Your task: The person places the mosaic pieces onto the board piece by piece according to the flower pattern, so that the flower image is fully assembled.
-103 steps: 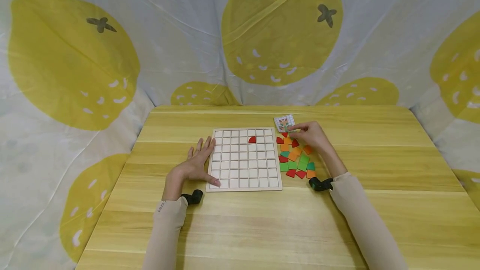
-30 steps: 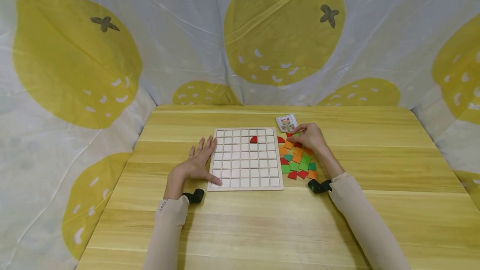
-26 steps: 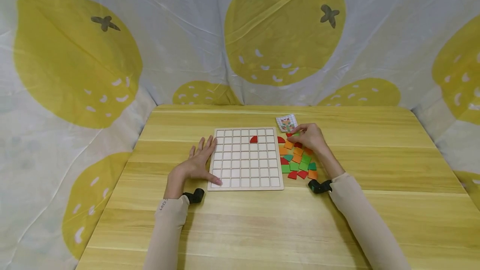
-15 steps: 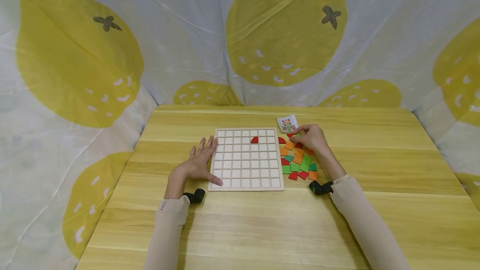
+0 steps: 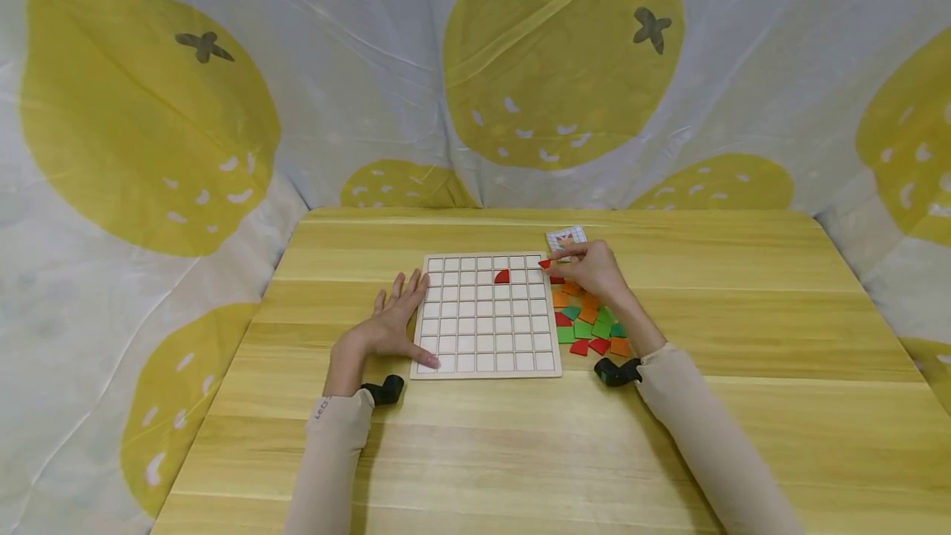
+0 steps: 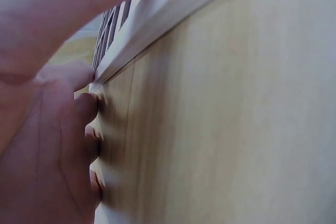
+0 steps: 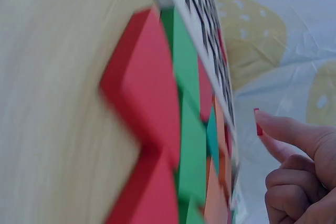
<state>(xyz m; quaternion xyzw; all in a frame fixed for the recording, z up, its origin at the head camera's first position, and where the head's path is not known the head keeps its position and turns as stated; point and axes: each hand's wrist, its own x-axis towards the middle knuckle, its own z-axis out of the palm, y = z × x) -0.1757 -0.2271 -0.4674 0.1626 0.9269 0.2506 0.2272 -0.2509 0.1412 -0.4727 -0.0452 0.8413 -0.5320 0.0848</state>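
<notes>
My right hand pinches a red quarter-circle tile between thumb and index finger, over the board's upper right edge. In the right wrist view the same tile shows as a thin red edge at the fingertips, the other fingers curled. My left hand rests spread along the left side of the wooden grid board; its thumb lies on the lower left corner. One red quarter-circle tile sits in a square of the second row. In the left wrist view, a thumb and fingertips touch the board's edge.
Right of the board lies a cluster of loose tiles, among them green, orange and red ones. A small pattern card lies behind them, partly covered by the right hand. The wooden table extends around everything.
My right hand has lifted a red tile from the upper part of the cluster and carried it left to the board's edge. The left hand has stayed in place.
</notes>
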